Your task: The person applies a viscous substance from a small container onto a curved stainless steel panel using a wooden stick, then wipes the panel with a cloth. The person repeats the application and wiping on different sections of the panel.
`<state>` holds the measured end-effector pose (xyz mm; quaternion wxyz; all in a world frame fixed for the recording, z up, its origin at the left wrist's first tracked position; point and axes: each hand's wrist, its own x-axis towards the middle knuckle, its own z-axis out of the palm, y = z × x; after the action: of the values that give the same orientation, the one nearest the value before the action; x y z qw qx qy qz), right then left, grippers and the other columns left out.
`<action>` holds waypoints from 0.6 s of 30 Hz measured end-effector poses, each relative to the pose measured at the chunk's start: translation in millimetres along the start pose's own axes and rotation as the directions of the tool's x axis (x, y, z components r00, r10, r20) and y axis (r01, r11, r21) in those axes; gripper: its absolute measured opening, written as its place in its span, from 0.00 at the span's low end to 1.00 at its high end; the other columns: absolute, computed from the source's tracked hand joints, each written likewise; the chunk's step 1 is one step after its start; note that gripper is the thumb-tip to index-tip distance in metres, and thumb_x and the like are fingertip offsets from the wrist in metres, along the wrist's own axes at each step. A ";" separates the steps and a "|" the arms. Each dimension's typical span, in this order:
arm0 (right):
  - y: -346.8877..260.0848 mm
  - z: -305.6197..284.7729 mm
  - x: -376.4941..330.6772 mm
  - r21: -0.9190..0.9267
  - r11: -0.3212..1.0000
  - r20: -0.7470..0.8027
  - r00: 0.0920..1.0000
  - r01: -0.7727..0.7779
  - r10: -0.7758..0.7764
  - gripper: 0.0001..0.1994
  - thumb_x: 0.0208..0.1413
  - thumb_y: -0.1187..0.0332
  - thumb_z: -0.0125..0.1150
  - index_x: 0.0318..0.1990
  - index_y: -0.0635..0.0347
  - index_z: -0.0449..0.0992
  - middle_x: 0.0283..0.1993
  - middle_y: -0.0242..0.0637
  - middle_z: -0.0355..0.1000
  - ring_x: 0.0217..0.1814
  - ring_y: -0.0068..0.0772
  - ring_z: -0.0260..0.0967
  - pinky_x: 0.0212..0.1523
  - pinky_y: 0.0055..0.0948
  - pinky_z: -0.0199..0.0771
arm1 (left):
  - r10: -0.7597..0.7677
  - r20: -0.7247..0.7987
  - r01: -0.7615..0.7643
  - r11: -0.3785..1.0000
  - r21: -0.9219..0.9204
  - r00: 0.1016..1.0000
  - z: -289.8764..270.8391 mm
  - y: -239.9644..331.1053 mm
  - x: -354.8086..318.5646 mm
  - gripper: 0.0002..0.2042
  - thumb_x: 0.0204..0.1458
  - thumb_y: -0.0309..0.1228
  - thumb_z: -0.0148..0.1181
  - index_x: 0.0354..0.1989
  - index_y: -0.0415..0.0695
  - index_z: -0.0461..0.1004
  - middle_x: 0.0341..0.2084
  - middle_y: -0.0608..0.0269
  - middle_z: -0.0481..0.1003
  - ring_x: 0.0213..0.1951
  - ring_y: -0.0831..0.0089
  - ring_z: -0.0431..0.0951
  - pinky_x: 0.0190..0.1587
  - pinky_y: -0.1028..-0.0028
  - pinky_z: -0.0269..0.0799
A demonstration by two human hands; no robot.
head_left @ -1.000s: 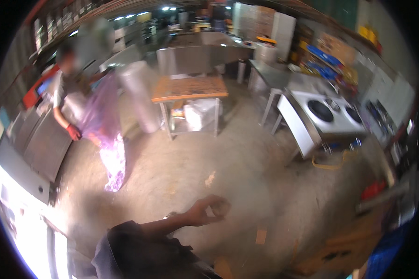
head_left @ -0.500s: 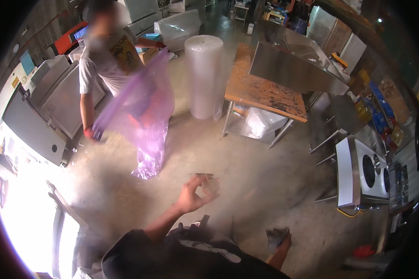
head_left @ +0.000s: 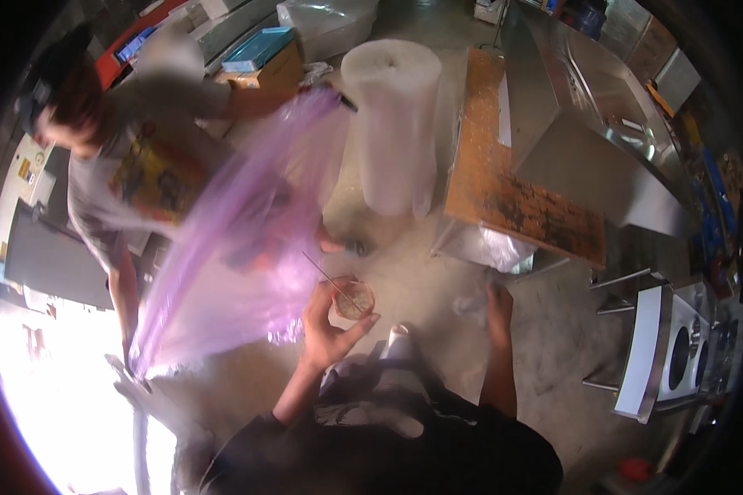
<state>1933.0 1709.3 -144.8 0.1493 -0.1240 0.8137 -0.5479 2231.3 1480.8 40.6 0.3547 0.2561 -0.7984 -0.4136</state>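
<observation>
My left hand (head_left: 322, 334) is closed round a small round cup (head_left: 354, 299), held up in front of my body. A thin stick (head_left: 316, 266) leans out of the cup, and its mouth faces up toward me. To the right, near the wooden table, my right hand (head_left: 499, 309) hangs low with its fingers closed. A crumpled-looking pale grey thing (head_left: 470, 307) shows at its fingers, too smeared by motion to name. Just beyond my left hand spreads a purple plastic sheet (head_left: 248, 219), which a co-worker (head_left: 153, 157) holds at two ends.
A tall roll of clear wrap (head_left: 396, 124) stands on the floor ahead. Right of it is a worn wooden table (head_left: 545, 206) bearing a large sheet-metal piece (head_left: 603, 169). A white-topped steel unit (head_left: 664, 355) stands at the right. Bright light floods the lower left.
My left hand has raised the cup and stick, and my right hand has moved forward with the grey thing. The co-worker and the purple sheet are nearer. My view has shifted.
</observation>
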 end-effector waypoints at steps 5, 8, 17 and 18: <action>-133.7 122.4 163.0 0.179 0.976 -0.118 0.988 0.123 -0.103 0.24 0.66 0.54 0.60 0.49 0.73 0.76 0.44 0.49 0.77 0.47 0.41 0.73 0.54 0.38 0.69 | 0.067 0.036 -0.065 0.996 -0.065 0.997 -5.3 -19.7 137.1 0.28 0.42 0.35 0.79 0.50 0.36 0.76 0.47 0.52 0.78 0.49 0.60 0.79 0.53 0.64 0.73; -207.6 177.0 236.4 0.204 0.946 -0.219 0.953 0.253 -0.208 0.20 0.67 0.57 0.59 0.48 0.71 0.76 0.42 0.45 0.78 0.45 0.35 0.72 0.52 0.35 0.70 | 0.085 0.045 -0.081 0.993 -0.086 0.995 -8.5 -43.1 214.9 0.29 0.40 0.34 0.80 0.51 0.36 0.76 0.48 0.51 0.78 0.49 0.61 0.79 0.53 0.65 0.73; -367.8 275.3 411.8 -0.139 0.827 -0.413 0.727 0.545 -0.549 0.18 0.69 0.58 0.58 0.47 0.68 0.75 0.42 0.45 0.77 0.42 0.38 0.73 0.48 0.38 0.72 | -0.013 -0.057 0.005 0.990 -0.144 0.998 -14.3 -114.7 420.8 0.30 0.42 0.29 0.78 0.56 0.39 0.73 0.51 0.57 0.76 0.53 0.68 0.77 0.57 0.67 0.72; -374.4 285.8 438.7 -0.302 0.777 -0.445 0.639 0.553 -0.627 0.18 0.69 0.58 0.57 0.49 0.69 0.74 0.43 0.48 0.77 0.43 0.43 0.73 0.48 0.40 0.73 | -0.040 -0.058 0.030 0.986 -0.167 0.998 -15.5 -129.2 439.1 0.30 0.44 0.27 0.76 0.58 0.40 0.73 0.52 0.59 0.76 0.53 0.68 0.76 0.57 0.67 0.72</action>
<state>1650.1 1166.6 54.5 -0.2739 -0.2394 0.7722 -0.5210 1987.3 1096.9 93.8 0.3916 0.2521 -0.7455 -0.4768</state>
